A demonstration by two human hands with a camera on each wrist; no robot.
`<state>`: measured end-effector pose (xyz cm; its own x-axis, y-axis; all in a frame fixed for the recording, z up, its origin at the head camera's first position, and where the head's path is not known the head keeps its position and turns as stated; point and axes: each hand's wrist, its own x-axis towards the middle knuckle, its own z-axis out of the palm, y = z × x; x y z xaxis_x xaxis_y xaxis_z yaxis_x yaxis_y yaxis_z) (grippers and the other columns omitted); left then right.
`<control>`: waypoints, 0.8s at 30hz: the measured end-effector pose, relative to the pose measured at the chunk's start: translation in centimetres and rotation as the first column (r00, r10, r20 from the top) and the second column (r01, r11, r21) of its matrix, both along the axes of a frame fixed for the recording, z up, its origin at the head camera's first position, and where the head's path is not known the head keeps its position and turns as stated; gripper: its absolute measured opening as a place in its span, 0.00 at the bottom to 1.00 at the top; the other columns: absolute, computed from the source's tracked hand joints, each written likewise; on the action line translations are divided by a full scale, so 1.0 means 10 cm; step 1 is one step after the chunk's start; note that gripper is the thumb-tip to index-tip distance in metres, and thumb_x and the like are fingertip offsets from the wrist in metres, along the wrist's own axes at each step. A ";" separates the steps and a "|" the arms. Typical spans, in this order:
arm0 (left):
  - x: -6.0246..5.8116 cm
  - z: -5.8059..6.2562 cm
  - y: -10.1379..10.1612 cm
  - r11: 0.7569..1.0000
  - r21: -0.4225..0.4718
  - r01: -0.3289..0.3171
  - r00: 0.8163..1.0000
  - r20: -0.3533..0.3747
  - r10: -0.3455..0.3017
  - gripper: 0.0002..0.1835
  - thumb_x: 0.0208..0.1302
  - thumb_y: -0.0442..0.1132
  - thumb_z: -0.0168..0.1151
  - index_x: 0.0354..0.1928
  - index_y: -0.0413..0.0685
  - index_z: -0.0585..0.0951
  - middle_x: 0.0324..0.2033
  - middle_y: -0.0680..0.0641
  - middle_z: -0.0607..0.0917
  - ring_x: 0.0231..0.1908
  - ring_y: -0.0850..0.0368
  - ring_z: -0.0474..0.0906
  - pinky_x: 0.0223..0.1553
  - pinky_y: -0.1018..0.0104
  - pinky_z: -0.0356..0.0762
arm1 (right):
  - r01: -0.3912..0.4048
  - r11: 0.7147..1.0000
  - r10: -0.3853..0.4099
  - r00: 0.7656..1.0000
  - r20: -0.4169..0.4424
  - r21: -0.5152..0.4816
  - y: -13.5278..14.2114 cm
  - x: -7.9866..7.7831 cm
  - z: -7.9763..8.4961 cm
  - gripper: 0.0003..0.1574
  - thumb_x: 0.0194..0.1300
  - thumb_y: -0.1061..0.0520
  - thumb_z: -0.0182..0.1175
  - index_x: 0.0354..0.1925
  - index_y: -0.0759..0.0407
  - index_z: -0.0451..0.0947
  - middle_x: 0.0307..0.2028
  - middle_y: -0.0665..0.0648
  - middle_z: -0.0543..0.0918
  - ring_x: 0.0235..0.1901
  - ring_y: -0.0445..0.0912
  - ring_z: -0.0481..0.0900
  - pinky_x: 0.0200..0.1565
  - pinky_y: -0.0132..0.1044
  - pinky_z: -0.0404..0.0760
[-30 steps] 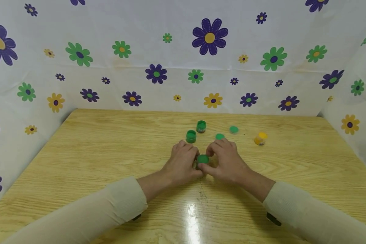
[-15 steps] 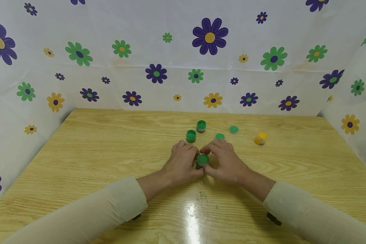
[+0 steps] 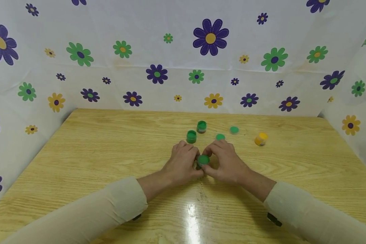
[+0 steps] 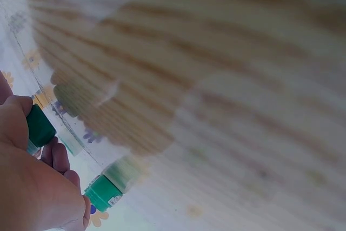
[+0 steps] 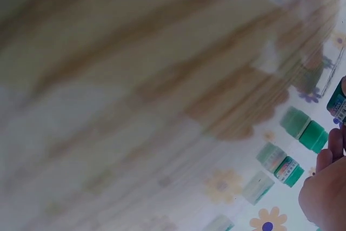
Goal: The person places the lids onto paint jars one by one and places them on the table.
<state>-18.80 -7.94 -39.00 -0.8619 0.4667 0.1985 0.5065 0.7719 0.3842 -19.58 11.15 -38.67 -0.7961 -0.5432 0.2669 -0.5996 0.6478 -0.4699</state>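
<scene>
A small green paint jar (image 3: 203,160) sits between both hands near the middle of the table. My left hand (image 3: 183,163) curls round its left side and grips it. On the right, the thumb and bent fingers of my right hand (image 3: 227,162) hold the jar near its green top. Whether a lid covers that top I cannot tell. The left wrist view shows the jar (image 4: 41,124) between the fingers; its printed label (image 5: 340,111) appears in the right wrist view. Fingers hide part of the jar.
Two uncovered green paint jars (image 3: 191,137) (image 3: 201,126) stand behind the hands. Two light green lids (image 3: 220,137) (image 3: 234,129) lie to their right, one just beyond the right hand. Farther right is a yellow jar (image 3: 261,139). A flowered cloth (image 3: 170,51) surrounds the wooden table (image 3: 109,145).
The right fingers loosened and shifted round the jar's top half a second ago, and now close on it again. My left hand stays put on the jar.
</scene>
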 end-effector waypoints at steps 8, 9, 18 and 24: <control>-0.01 0.00 -0.01 1.000 0.004 0.003 1.000 0.025 -0.003 0.16 0.54 0.46 0.74 0.36 0.46 0.79 0.33 0.52 0.79 0.42 0.53 0.66 0.60 0.48 0.64 | 0.020 1.000 -0.020 1.000 -0.009 0.019 0.00 0.00 0.00 0.16 0.60 0.46 0.66 0.41 0.54 0.78 0.39 0.49 0.80 0.45 0.47 0.71 0.53 0.54 0.67; -0.01 0.00 -0.01 1.000 0.005 0.003 1.000 0.026 -0.003 0.16 0.54 0.46 0.74 0.36 0.46 0.79 0.33 0.52 0.79 0.42 0.53 0.66 0.60 0.48 0.64 | 0.024 0.999 -0.024 1.000 -0.010 0.021 0.00 0.00 0.00 0.16 0.60 0.46 0.66 0.40 0.54 0.78 0.39 0.49 0.80 0.45 0.47 0.70 0.53 0.54 0.67; 0.00 -0.01 -0.01 1.000 0.005 0.007 1.000 0.014 -0.007 0.17 0.54 0.48 0.74 0.36 0.46 0.79 0.33 0.52 0.79 0.42 0.53 0.67 0.60 0.48 0.65 | 0.062 0.997 -0.061 0.998 -0.017 0.039 0.00 0.00 -0.01 0.19 0.59 0.42 0.68 0.34 0.54 0.76 0.34 0.50 0.78 0.40 0.45 0.69 0.53 0.53 0.68; 0.00 -0.01 -0.01 1.000 0.004 0.005 1.000 0.012 -0.005 0.16 0.55 0.47 0.73 0.36 0.46 0.79 0.33 0.52 0.79 0.42 0.53 0.67 0.60 0.48 0.65 | 0.061 0.998 -0.060 0.998 -0.025 0.021 -0.01 -0.01 -0.01 0.20 0.58 0.41 0.69 0.36 0.54 0.79 0.35 0.50 0.81 0.42 0.46 0.71 0.55 0.54 0.69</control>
<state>-18.83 -8.02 -39.14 -0.8620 0.4701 0.1898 0.5054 0.7677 0.3939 -19.63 11.08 -38.82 -0.8210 -0.4999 0.2759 -0.5702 0.6930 -0.4411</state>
